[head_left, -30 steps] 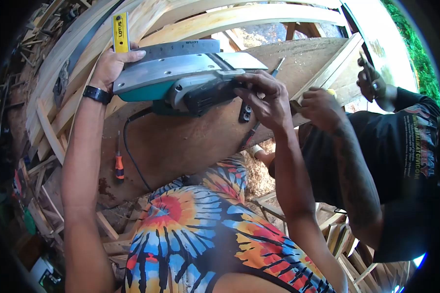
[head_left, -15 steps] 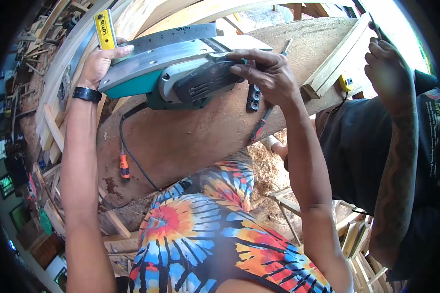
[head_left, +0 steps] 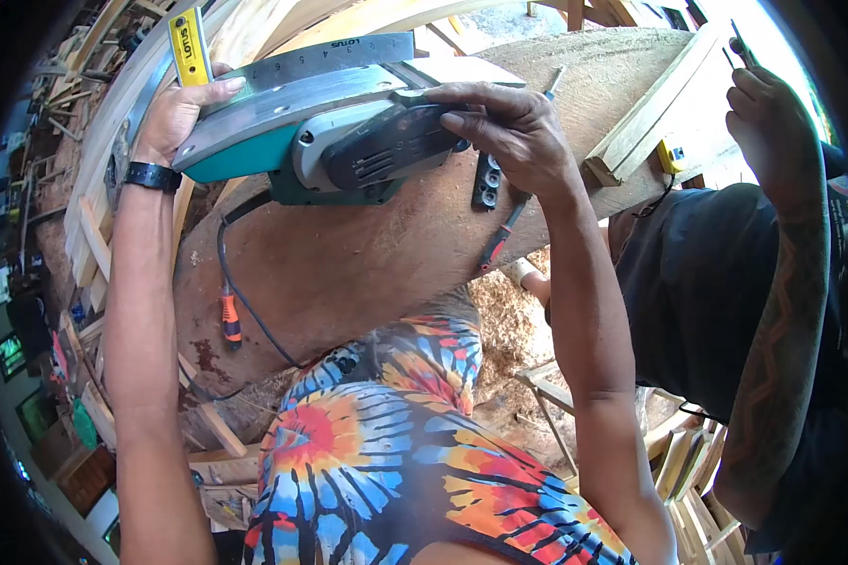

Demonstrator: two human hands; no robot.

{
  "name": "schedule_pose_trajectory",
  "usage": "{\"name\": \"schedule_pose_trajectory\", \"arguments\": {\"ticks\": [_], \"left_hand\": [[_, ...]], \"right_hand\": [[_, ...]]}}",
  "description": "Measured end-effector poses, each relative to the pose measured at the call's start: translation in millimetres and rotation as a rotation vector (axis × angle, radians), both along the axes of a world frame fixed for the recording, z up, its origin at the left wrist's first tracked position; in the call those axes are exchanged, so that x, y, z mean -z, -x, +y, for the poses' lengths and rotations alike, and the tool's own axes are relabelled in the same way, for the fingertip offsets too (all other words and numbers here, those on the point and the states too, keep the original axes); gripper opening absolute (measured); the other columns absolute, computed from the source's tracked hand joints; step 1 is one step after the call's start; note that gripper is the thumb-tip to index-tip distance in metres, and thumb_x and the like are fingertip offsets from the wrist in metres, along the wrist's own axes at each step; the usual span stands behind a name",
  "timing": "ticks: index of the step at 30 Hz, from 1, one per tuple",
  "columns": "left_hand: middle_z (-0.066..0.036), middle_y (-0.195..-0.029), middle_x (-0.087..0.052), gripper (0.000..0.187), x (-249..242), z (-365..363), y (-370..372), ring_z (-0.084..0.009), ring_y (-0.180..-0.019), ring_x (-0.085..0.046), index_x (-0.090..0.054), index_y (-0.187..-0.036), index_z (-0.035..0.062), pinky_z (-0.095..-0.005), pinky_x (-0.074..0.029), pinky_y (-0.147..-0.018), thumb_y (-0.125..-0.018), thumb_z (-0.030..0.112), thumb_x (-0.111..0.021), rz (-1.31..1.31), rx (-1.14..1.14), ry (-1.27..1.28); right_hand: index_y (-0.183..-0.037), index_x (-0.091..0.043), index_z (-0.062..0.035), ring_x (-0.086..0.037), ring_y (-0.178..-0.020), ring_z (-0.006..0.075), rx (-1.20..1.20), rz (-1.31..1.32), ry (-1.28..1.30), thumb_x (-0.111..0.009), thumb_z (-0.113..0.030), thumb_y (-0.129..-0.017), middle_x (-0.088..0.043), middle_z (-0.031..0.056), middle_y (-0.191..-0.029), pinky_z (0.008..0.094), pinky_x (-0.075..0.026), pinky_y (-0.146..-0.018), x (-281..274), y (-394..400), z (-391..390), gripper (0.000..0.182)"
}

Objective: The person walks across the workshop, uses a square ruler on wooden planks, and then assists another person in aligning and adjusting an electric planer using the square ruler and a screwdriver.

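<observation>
An electric hand planer [head_left: 349, 155], teal and grey with a black cover, is tilted so its metal sole faces up and away. Along the sole lies the steel blade of a try square [head_left: 339, 58], whose yellow handle stands at the left end. My left hand [head_left: 171, 118] grips the square near its handle and the end of the planer, thumb across them. At the planer's other end, my right hand [head_left: 523, 132] pinches the body by the black cover with thumb and forefinger. The planer's black cord [head_left: 224, 250] hangs down over the wooden board [head_left: 349, 273].
On the board are an orange-handled screwdriver [head_left: 229, 320], a red-and-black-handled screwdriver [head_left: 496, 247], a black socket strip [head_left: 487, 184], a wooden block [head_left: 631, 132] and a yellow tape measure [head_left: 670, 156]. A co-worker's hand [head_left: 768, 113] holds a thin dark object at right. Shavings cover the floor.
The planer and square have shifted slightly left with my left hand, the square still along the sole. My right hand keeps its pinch. The co-worker's hand has moved a little right.
</observation>
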State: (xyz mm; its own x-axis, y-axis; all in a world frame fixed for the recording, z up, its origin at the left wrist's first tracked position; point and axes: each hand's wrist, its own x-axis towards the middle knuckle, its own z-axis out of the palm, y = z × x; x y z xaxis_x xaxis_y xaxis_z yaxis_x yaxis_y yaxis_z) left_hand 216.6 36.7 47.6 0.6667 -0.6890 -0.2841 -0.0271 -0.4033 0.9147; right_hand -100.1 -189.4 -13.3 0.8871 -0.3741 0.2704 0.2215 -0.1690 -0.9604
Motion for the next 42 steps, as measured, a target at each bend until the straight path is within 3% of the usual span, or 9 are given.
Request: {"name": "schedule_pose_trajectory", "arguments": {"ticks": [16,28,31,34,37,42], "left_hand": [[-0.005,-0.093,-0.066,0.036,-2,-2,6,-0.0126,-0.081,-0.063,-0.063,-0.109,0.0033,-0.0262,-0.051,-0.077,-0.079,0.018,-0.079,-0.041,-0.023,0.005],[-0.006,-0.094,-0.066,0.039,-4,-2,7,-0.0126,-0.081,-0.063,-0.063,-0.110,0.0023,-0.0264,-0.051,-0.077,-0.079,0.018,-0.080,-0.068,-0.017,-0.024],[-0.006,-0.094,-0.066,0.040,-3,-1,8,-0.0127,-0.081,-0.063,-0.063,-0.111,0.0022,-0.0258,-0.051,-0.076,-0.079,0.019,-0.080,-0.073,-0.007,-0.008],[-0.008,-0.096,-0.067,0.035,-4,-2,6,-0.0152,-0.086,-0.064,-0.064,-0.110,0.0018,-0.0272,-0.051,-0.081,-0.079,0.012,-0.078,-0.034,-0.033,-0.029],[-0.007,-0.096,-0.067,0.035,-2,-2,3,-0.0152,-0.086,-0.064,-0.064,-0.110,0.0017,-0.0271,-0.051,-0.082,-0.079,0.012,-0.078,-0.021,-0.013,-0.024],[-0.007,-0.096,-0.066,0.036,-1,-2,2,-0.0148,-0.086,-0.064,-0.063,-0.110,0.0014,-0.0267,-0.051,-0.081,-0.079,0.012,-0.078,-0.017,0.008,0.002]], "right_hand": [[-0.112,-0.073,-0.0129,-0.063,-0.079,0.0075,0.004,0.044,0.075,-0.070,-0.015,-0.089,-0.073,0.0015,-0.088,0.0276,-0.052,-0.074,-3,1,-3,0.024],[-0.107,-0.074,-0.0078,-0.063,-0.080,0.0085,0.051,-0.001,-0.056,-0.076,-0.015,-0.083,-0.073,0.0021,-0.088,0.0258,-0.052,-0.072,0,1,1,0.025],[-0.111,-0.073,-0.0052,-0.060,-0.077,0.0047,0.061,0.041,-0.039,-0.075,-0.007,-0.084,-0.071,0.0007,-0.094,0.0193,-0.049,-0.068,-2,3,1,0.027],[-0.111,-0.073,-0.0048,-0.059,-0.074,0.0047,0.065,0.012,-0.048,-0.075,-0.007,-0.084,-0.071,0.0009,-0.093,0.0185,-0.047,-0.064,-4,4,3,0.027],[-0.107,-0.074,-0.0058,-0.064,-0.081,0.0086,0.101,0.028,-0.106,-0.077,-0.013,-0.083,-0.072,0.0039,-0.091,0.0237,-0.052,-0.069,-2,4,6,0.025],[-0.108,-0.074,-0.0056,-0.063,-0.079,0.0075,0.136,0.014,-0.144,-0.077,-0.012,-0.083,-0.072,0.0033,-0.092,0.0222,-0.051,-0.066,-5,5,13,0.026]]}}
